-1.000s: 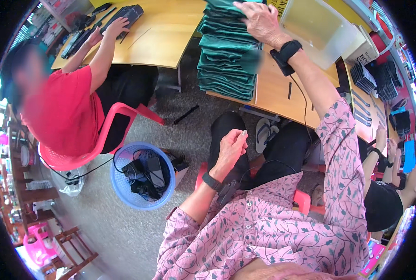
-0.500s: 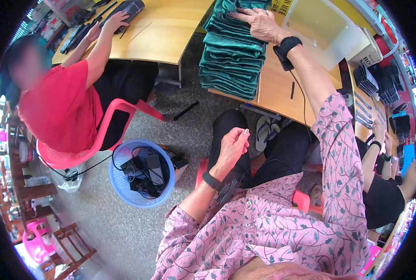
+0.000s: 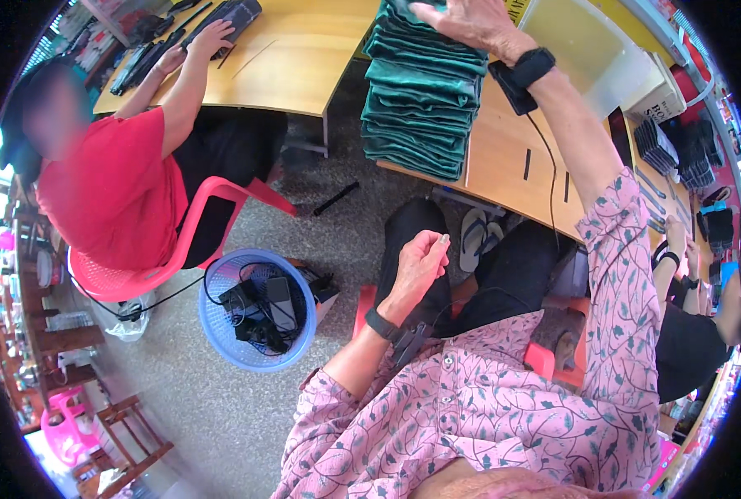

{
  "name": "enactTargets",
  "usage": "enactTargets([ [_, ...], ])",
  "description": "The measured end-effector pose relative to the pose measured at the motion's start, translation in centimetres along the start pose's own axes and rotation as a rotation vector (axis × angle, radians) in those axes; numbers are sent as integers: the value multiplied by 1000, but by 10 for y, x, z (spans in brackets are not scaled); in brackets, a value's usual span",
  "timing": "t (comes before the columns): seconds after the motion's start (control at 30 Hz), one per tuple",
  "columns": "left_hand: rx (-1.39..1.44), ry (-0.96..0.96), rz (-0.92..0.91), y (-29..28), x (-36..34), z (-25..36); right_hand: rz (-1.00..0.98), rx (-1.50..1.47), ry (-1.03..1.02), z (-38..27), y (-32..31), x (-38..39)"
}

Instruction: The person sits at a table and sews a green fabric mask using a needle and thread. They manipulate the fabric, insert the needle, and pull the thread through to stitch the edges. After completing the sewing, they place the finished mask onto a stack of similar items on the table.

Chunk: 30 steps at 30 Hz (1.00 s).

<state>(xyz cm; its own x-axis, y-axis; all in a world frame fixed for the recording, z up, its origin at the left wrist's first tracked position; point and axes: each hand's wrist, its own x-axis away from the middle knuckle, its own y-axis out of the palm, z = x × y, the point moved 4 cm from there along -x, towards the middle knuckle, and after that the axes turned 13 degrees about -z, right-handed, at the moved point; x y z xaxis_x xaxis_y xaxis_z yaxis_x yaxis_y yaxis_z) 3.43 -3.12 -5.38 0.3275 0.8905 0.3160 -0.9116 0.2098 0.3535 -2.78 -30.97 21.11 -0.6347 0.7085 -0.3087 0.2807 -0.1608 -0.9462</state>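
Note:
A tall pile of folded dark green velvet pieces [image 3: 420, 108] sits at the near left edge of the wooden table [image 3: 503, 158]. My right hand [image 3: 474, 25] reaches over the pile's far end, fingers stretched out and partly cut off by the picture's top edge. Whether it touches the cloth there I cannot tell. Above my left thigh, away from the table, my left hand [image 3: 419, 264] is closed, thumb and fingers pressed together. A tiny pale spot shows at its fingertips; whether that is a held thing or a nail is unclear.
Dark strips [image 3: 528, 165] and a translucent plastic bin [image 3: 574, 54] are on my table. A blue basket [image 3: 212, 333] of black devices and cables stands on the floor. A co-worker in red [image 3: 117, 183] sits left on a pink chair [image 3: 192, 241]; another person's arm [image 3: 676, 241] shows at right.
My right hand has shifted toward the far end of the velvet pile, and its fingers now run nearer the top edge. My left hand stays closed in nearly the same place.

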Motion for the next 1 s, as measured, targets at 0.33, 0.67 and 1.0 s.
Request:
enactTargets([
  [0.33, 6, -4, 19, -1, 0, 1, -326, 329, 29, 21, 97, -4],
  [0.67, -45, -26, 18, -1, -2, -5, -238, 86, -7, -14, 31, 11],
  [1.0, -99, -48, 37, 0, -8, -4, 414, -43, -112, 6, 33, 112],
])
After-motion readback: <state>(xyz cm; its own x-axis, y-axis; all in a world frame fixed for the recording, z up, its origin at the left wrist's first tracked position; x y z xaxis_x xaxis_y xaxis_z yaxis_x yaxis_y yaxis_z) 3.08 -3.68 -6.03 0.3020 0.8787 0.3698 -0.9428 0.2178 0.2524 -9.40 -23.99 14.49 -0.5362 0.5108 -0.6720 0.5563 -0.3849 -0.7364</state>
